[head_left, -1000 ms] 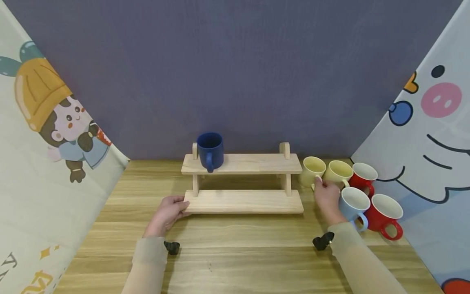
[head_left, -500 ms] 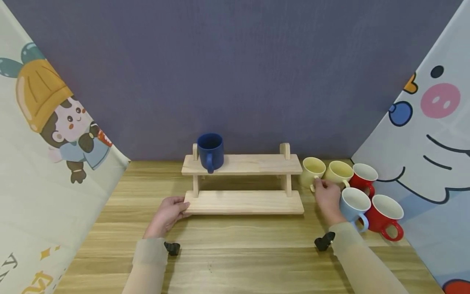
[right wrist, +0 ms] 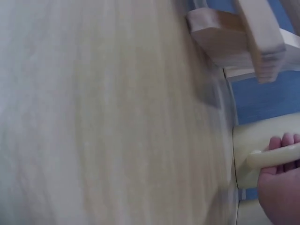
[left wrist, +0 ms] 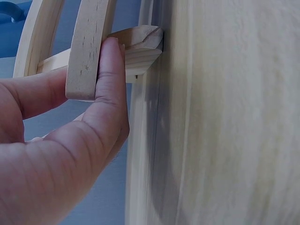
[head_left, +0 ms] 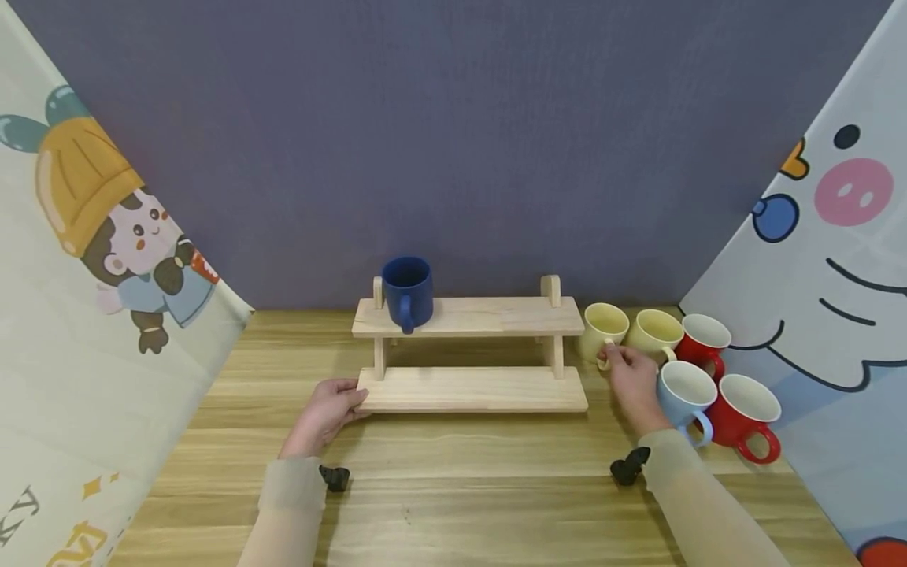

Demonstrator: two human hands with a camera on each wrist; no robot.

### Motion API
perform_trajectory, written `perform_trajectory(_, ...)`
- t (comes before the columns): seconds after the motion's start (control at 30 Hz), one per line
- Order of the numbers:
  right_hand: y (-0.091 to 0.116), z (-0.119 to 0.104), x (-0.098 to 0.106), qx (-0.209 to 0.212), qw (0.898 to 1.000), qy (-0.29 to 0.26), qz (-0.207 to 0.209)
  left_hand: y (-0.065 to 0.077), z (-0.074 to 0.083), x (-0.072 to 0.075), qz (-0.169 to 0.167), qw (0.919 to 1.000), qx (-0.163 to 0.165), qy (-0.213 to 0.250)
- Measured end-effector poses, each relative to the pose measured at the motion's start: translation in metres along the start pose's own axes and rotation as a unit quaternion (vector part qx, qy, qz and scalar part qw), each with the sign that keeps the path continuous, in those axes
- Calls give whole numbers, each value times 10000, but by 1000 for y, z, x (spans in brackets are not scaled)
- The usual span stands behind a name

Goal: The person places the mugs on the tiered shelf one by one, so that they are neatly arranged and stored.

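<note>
My left hand pinches the left end of the lower board of a two-tier wooden shelf. In the left wrist view, thumb and fingers grip that board from both faces. At the shelf's right side, my right hand holds the handle of a pale yellow mug, which stands upright on the table. Fingertips show through the loop of the handle in the right wrist view. A dark blue mug stands on the upper board's left part, handle facing me.
Right of the held mug stand a second yellow mug, a light blue mug and two red mugs, one behind and one in front. A dark grey panel rises behind the wooden table.
The right hand has turned the yellow mug's handle slightly to the left. The left hand keeps its grip on the shelf, and the other mugs stay in place.
</note>
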State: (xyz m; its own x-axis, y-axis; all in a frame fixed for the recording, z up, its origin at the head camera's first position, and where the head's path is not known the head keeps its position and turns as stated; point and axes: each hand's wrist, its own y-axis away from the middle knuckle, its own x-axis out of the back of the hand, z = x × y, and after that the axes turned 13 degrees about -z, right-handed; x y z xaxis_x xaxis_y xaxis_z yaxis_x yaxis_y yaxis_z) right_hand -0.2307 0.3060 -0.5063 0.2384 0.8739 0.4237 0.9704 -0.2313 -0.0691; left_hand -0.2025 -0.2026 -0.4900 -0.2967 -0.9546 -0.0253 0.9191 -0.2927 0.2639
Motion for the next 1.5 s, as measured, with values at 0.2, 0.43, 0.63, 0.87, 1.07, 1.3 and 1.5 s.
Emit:
perform_trajectory(0.2, -1, 4, -1, 22, 9992, -402, -69, -1, -2, 0, 27, 10000, -17, 9)
perform_trajectory(0.43, 4, -2, 0, -25, 9974, -711, 80, -1, -2, 0, -37, 10000, -53, 35)
perform_trajectory(0.63, 8, -15, 4, 272, 9941, -1015, 262, -1, -2, 0, -44, 10000, -23, 14)
perform_trajectory(0.87, 10, -44, 10, 616, 9861, -1482, 440, -5, -5, 2, 68, 9999, -34, 125)
perform_trajectory(1.07, 11, -68, 20, 748, 9788, -1786, 672, -6, -5, 2, 28, 9999, -61, 105)
perform_trajectory(1.3, 18, -96, 31, 673, 9748, -1988, 757, -5, -5, 1, -30, 9999, -46, 148)
perform_trajectory(1.5, 29, -122, 31, 650, 9654, -2465, 538, -6, -6, 3, -23, 9999, -55, 119)
